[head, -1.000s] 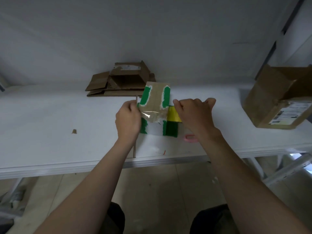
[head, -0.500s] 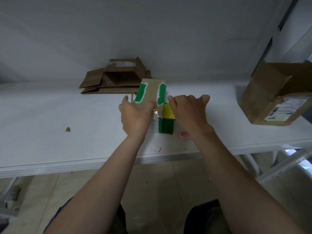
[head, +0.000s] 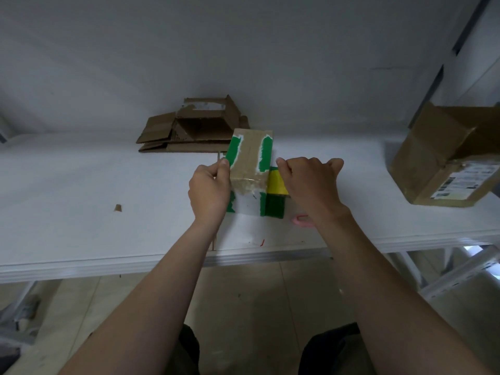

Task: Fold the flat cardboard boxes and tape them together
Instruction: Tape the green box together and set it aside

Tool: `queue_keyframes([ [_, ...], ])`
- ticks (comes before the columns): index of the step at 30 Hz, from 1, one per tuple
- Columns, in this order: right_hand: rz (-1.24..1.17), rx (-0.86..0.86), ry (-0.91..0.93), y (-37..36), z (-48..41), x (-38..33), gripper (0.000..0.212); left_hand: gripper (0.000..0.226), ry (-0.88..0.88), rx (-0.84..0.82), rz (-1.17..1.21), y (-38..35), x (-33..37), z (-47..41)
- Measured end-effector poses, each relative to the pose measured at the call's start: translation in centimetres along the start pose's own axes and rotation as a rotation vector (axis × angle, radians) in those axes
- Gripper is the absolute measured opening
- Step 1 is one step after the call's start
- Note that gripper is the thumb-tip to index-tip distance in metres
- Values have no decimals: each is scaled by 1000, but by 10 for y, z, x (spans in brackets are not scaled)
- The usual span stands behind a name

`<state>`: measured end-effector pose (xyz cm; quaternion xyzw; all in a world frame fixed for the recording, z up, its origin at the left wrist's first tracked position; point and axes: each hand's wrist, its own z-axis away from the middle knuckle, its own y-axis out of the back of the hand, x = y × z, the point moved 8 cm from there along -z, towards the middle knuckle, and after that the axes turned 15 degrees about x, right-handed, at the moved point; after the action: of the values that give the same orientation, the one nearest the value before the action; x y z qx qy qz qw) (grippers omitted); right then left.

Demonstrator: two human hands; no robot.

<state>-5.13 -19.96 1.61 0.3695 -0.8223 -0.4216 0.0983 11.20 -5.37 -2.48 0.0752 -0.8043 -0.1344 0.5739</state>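
Both hands pinch the green box [head: 250, 161] on the table [head: 81, 198] — left hand [head: 209, 189], right hand [head: 308, 182]. Uneven pressing could wrinkle the tape [head: 247, 182] — or leave the seam loose.

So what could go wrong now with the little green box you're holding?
1. The left hand and right hand only pinch the sides of the small green box, which stands tall on the white table; it could tip or slip.
2. The clear tape across its front looks wrinkled, so it might stick crookedly or peel.
3. A pink object lies right under the right wrist and could get knocked off the nearby table edge.
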Motion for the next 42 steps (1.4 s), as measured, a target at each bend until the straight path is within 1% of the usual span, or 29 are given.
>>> queue_keyframes([
  [2,2,-2,1,-1,0,1,53,43,-132,-53,-38,-1,4,0],
  [4,10,-18,10,-3,0,2,51,47,-226,-144,-60,-3,4,1],
  [6,11,-26,21,-3,-1,2,49,50,-255,-201,-8,-1,3,-1],
  [8,2,-18,8,-2,-3,4,51,45,-279,-242,79,2,2,-5],
  [10,-6,-15,-8,-2,-4,7,53,35,-253,-290,186,6,0,-7],
  [12,-20,-21,-19,-3,-5,9,54,25,-176,-345,294,6,-2,-5],
  [14,-31,-24,-25,-4,-5,8,54,23,-138,-381,350,6,-3,-1],
  [16,-39,-22,-23,-3,-5,6,54,23,-165,-401,365,8,-2,0],
  [17,-41,-25,-19,-3,-5,6,54,24,-221,-405,344,10,0,1],
  [20,-60,-36,-25,-5,-5,7,54,31,-477,-402,171,12,5,6],
  [21,-67,-38,-28,-5,-5,8,54,34,-536,-399,132,12,5,7],
  [23,-68,-37,-28,-5,-4,8,54,37,-584,-378,84,12,3,6],
  [25,-65,-36,-27,-4,-4,7,53,38,-591,-352,45,12,1,3],
  [29,-37,-12,-22,-4,-2,6,51,42,-659,-350,10,11,4,8],
  [31,-25,-9,-17,-4,-1,6,51,43,-641,-351,-13,9,3,8],
  [33,-20,-9,-15,-2,0,4,50,47,-575,-353,-42,6,2,11],
  [35,-19,-21,-7,0,0,1,50,55,-405,-341,-15,5,0,13],
  [37,-35,-30,0,0,0,-3,51,74,-208,-331,22,1,-1,17],
  [38,-49,-32,-3,0,0,-4,51,81,-151,-322,37,-2,0,20],
  [40,-80,-43,-19,-2,0,-6,50,84,-135,-259,48,-7,4,23],
  [42,-90,-40,-20,-3,1,-8,49,84,-176,-172,16,-9,6,22],
])
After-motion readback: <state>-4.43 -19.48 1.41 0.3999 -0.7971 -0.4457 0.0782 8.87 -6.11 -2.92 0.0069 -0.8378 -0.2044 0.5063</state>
